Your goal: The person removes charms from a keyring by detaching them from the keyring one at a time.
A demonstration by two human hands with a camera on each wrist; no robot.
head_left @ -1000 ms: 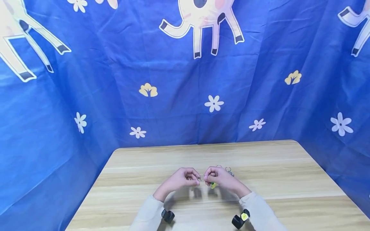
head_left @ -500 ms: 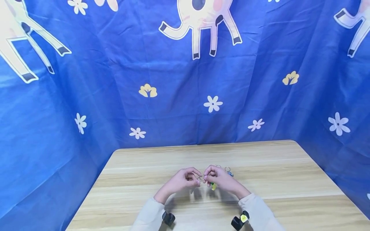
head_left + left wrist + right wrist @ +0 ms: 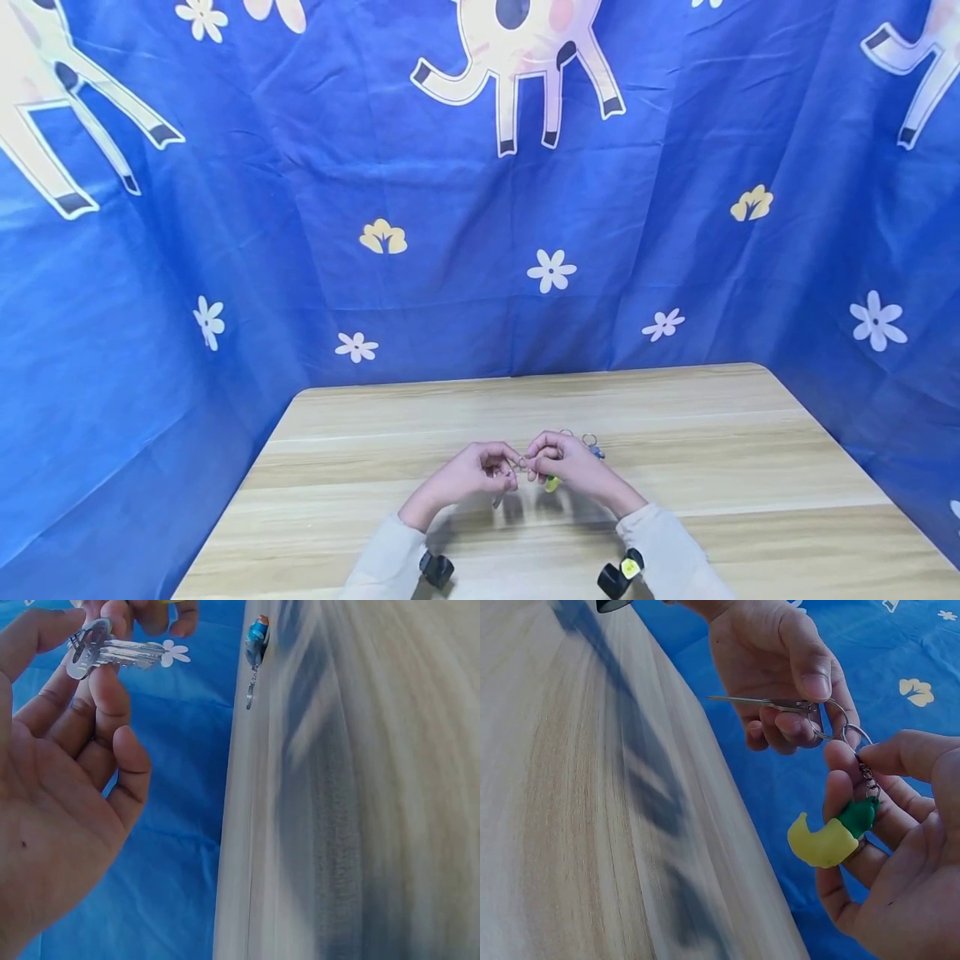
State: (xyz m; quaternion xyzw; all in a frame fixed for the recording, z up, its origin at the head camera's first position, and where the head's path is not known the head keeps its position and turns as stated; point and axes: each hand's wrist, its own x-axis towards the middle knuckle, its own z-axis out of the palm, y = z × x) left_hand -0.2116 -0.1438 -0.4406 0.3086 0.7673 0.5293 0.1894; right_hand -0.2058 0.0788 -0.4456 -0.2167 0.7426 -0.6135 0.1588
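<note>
My left hand pinches a silver key between thumb and fingers, its blade sticking out past the fingertips. In the right wrist view a metal key ring passes at the key's head, against the left thumb. My right hand pinches a second metal ring, which meets the first; whether they are linked I cannot tell. From it a short chain leads to a yellow and green charm lying against the right fingers. Both hands are above the table, fingertips nearly touching.
A blue keychain with a ring lies on the wooden table just beyond the right hand. Another ring shows behind that hand, mostly hidden. A blue printed curtain surrounds the table's back and sides.
The two hands have drawn slightly closer, narrowing the gap where the rings show. The key below the left hand now hangs a little lower. The head view has shifted slightly.
</note>
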